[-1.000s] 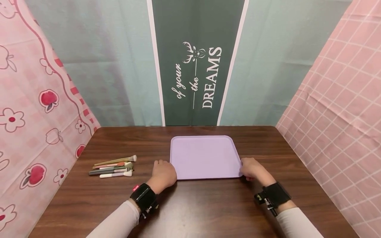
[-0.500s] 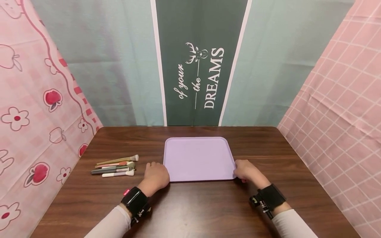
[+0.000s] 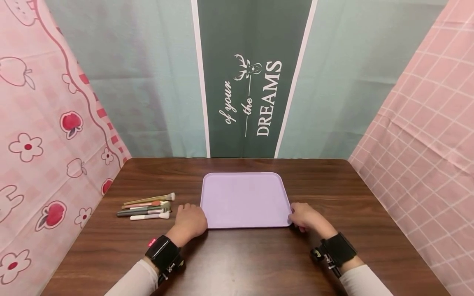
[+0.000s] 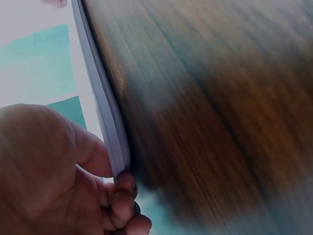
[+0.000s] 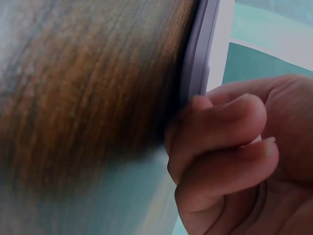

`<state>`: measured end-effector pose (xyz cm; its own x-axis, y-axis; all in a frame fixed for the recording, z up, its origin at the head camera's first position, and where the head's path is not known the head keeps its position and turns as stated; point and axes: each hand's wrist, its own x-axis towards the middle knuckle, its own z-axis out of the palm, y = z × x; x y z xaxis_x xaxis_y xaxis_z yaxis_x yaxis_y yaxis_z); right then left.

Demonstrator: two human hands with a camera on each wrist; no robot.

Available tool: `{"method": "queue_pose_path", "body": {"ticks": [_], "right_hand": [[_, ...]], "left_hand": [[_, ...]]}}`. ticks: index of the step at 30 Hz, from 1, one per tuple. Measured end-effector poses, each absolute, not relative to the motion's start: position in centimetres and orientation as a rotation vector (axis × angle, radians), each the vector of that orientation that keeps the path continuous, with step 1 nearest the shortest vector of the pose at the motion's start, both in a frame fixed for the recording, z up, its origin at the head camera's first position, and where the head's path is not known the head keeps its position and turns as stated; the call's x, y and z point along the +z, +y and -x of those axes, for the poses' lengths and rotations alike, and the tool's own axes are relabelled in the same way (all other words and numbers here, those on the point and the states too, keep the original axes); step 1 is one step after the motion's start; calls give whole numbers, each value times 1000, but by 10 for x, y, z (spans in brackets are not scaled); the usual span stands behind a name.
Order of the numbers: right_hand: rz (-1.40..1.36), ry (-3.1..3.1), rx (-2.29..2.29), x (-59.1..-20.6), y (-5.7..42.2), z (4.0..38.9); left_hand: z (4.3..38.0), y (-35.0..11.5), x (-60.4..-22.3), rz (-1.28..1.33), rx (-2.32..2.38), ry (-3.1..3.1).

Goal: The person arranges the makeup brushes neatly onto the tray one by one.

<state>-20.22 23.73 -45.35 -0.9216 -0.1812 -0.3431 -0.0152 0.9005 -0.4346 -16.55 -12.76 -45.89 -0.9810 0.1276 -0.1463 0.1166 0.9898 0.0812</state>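
A flat lilac tray (image 3: 244, 199) with a low rim lies in the middle of the wooden table. My left hand (image 3: 190, 222) grips its near left corner. In the left wrist view, the thumb and curled fingers (image 4: 124, 203) close round the tray's edge (image 4: 105, 98). At the near right corner my right hand (image 3: 306, 216) pinches the rim. The right wrist view has the curled fingers (image 5: 220, 132) against the tray's edge (image 5: 198, 54). Left of the left hand lies a small bunch of makeup brushes (image 3: 148, 209), side by side, bristles pointing right.
The dark wooden table (image 3: 237, 263) reaches back to a green and teal curtain (image 3: 244, 82). Pink printed cloth (image 3: 55, 123) hangs along the left side, and pink checked cloth (image 3: 418, 123) along the right. Each wrist wears a black strap (image 3: 163, 253) with a camera.
Both hands have slid the tray to the left and slightly toward me, closer to the brushes. The grip at its two near corners is kept. The head view has shifted a little.
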Motion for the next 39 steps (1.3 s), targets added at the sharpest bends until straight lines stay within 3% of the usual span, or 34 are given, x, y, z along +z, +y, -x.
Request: {"method": "queue_pose_path", "body": {"ticks": [21,39], "right_hand": [[53,2625,-851,-471,242,196],[103,2647,-824,-471,244,196]], "left_hand": [[163,-145,-451,-232,210,2975],[143,-212,-426,-253,256,3079]]}}
